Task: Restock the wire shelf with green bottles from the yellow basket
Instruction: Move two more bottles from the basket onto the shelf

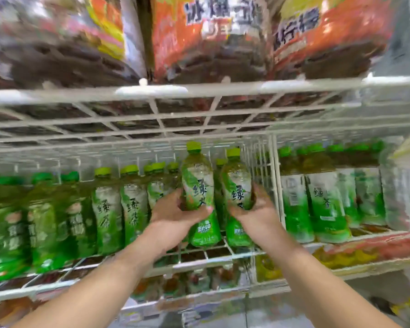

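My left hand [173, 210] grips a green tea bottle [198, 176] around its middle, held upright over the white wire shelf [199, 261]. My right hand [253, 209] grips a second green bottle [237, 185] just to the right of the first, its base close to the shelf wire. Both bottles have light green caps and green-white labels. Rows of like green bottles [107, 209] stand on the shelf to the left. The yellow basket is out of view.
A white wire divider [273, 166] stands right of my right hand, with more green bottles [324, 197] beyond it. An upper wire shelf [199, 91] carries orange snack bags [211, 31] close overhead. Packaged goods fill the lower shelf [199, 280].
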